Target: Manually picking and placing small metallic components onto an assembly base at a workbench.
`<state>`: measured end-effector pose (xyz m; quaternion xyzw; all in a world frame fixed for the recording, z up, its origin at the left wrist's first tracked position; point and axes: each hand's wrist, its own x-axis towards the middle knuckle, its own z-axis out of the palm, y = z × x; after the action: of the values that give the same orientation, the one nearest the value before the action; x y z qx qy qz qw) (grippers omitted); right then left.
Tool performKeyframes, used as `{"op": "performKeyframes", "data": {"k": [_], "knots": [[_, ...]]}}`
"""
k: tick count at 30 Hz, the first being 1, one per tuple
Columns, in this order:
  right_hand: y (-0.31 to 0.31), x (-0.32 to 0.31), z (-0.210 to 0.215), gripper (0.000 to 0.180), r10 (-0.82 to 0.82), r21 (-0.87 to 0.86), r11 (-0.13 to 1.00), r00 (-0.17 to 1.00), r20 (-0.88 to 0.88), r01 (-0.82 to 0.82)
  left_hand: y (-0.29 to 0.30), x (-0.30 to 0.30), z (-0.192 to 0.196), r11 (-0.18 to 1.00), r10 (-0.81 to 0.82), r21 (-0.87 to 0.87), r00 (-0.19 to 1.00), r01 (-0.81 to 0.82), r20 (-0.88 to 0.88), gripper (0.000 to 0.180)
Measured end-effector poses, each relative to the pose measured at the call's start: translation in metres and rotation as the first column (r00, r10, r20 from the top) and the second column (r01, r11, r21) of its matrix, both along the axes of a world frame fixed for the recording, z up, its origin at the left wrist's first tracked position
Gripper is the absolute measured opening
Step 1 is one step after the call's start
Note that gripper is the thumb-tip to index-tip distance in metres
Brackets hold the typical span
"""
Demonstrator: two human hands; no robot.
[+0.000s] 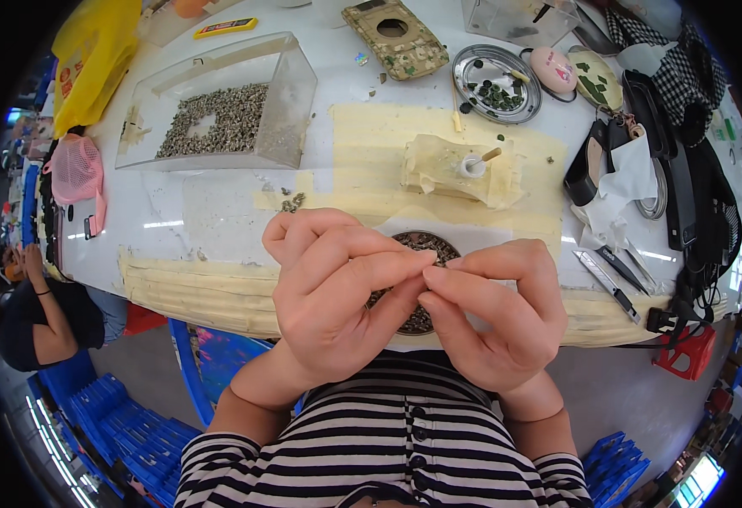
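Note:
My left hand (329,292) and my right hand (502,309) meet fingertip to fingertip over a round dish (418,326) full of small dark parts. Both are pinched closed. Whatever lies between the fingertips is too small or too hidden to name. Beyond them, a block wrapped in cream masking tape (426,169) carries a little white cup (472,166) with a stick leaning in it. A clear plastic box (282,110) at the far left holds many small grey-brown parts (235,110). At the back stands a camouflage model tank hull (401,46) with a round opening on top.
A steel plate (530,95) with dark green bits sits at the back right, near a pink oval object (553,69). Right of my hands lie a utility knife (606,286) and tweezers (639,264). A yellow bag (91,63) and another person (45,313) are at the left.

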<state>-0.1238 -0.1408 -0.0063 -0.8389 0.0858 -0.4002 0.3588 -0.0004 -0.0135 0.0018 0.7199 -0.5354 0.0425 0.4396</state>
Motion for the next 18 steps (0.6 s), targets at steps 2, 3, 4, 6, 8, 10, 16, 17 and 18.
{"op": "performKeyframes", "data": {"k": [2,3,4,6,8,10,16,17,18], "knots": [[0.0002,-0.0001,-0.0002,0.032,-0.013,-0.012,1.000,1.000,-0.007,0.013,0.0009,0.0005,-0.0010,1.000,0.007,-0.019,1.000,-0.007,-0.006,0.027],[0.0011,0.0005,-0.0009,0.032,-0.032,0.005,0.999,0.999,-0.005,0.032,0.0015,0.0003,-0.0019,1.000,0.008,-0.028,1.000,-0.009,-0.012,0.027],[0.0015,0.0007,-0.0017,0.032,-0.051,0.022,0.998,0.999,-0.003,0.052,0.0018,0.0006,-0.0025,0.999,0.009,-0.033,1.000,-0.009,-0.016,0.027],[0.0010,-0.0001,-0.0017,0.032,-0.040,0.048,0.998,0.999,-0.022,0.041,0.0023,0.0011,-0.0025,0.999,0.013,-0.048,1.000,-0.015,-0.024,0.027],[-0.0003,0.0011,-0.0012,0.032,-0.015,0.060,0.998,0.999,-0.046,0.017,0.0034,0.0006,-0.0047,0.998,0.005,-0.062,0.999,-0.007,-0.032,0.031],[-0.0021,0.0037,-0.0004,0.032,0.024,0.059,0.998,0.997,-0.076,-0.020,0.0036,0.0014,-0.0035,0.998,-0.003,-0.069,1.000,0.002,-0.020,0.033],[0.0011,-0.0005,-0.0021,0.031,-0.023,0.090,0.996,0.999,-0.030,0.026,0.0036,0.0026,-0.0008,0.999,-0.027,-0.035,0.999,0.028,0.039,0.027],[0.0014,-0.0009,-0.0019,0.032,-0.022,0.073,0.997,1.000,-0.018,0.023,0.0021,0.0020,-0.0010,0.999,-0.013,-0.036,0.999,0.015,0.042,0.027],[0.0012,-0.0013,-0.0012,0.032,-0.020,0.056,0.998,1.000,-0.005,0.020,0.0013,0.0015,-0.0012,0.999,0.000,-0.036,0.999,0.002,0.045,0.027]]}}
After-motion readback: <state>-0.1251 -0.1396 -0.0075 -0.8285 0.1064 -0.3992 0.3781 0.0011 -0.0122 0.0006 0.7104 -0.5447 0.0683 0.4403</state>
